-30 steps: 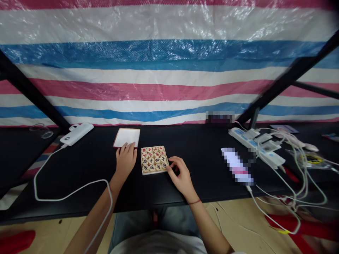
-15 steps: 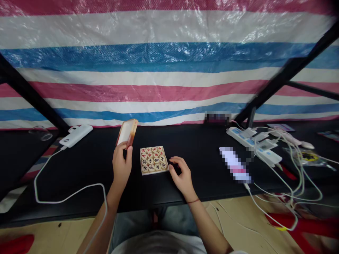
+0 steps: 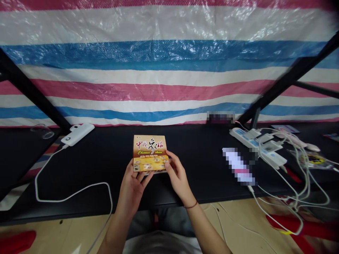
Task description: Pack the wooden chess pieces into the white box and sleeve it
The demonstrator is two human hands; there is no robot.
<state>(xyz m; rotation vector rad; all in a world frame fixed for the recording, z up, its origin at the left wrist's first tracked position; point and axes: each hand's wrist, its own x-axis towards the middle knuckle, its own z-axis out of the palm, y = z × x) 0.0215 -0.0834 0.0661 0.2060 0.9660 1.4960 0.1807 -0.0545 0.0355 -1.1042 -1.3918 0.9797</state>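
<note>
A yellow and brown box lid (image 3: 149,153) printed "Chinese chess" faces up over the black table, in front of me. It covers the tray of chess pieces; only a thin pale edge shows below the lid. My left hand (image 3: 134,188) grips the lid at its lower left corner, with fingers along the near edge. At the lid's right side, my right hand (image 3: 177,175) holds the edge between thumb and fingers. Whether the lid sits fully down on the tray cannot be told.
A white power bank (image 3: 78,134) with a cable lies at the left. To the right are a blurred phone (image 3: 238,166), a white power strip (image 3: 258,147) and tangled white cables. A striped plastic sheet (image 3: 159,91) hangs behind the table.
The lid has moved right and turned printed side up over the tray of pieces, hiding them. My left hand moved right with it; my right hand now touches its right side.
</note>
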